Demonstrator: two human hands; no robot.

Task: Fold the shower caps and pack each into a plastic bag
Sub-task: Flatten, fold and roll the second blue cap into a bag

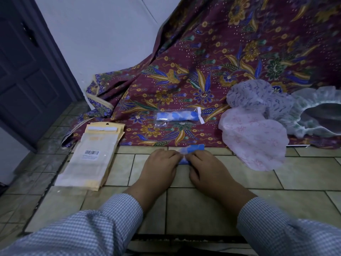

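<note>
Both hands, left hand (pixel 160 164) and right hand (pixel 206 166), pinch a folded blue shower cap (pixel 191 151) on the tiled floor (pixel 230 206); the bag stack (pixel 92 156) bears an unreadable barcode label (pixel 91 154).

Before us a beige tiled floor (pixel 118 169) with dark grout, a plain white wall (pixel 103 34), a dark panelled door (pixel 27 74) on our left, dim bluish light, maroon floral batik cloth (pixel 212 58) draped down the wall onto the tiles
</note>
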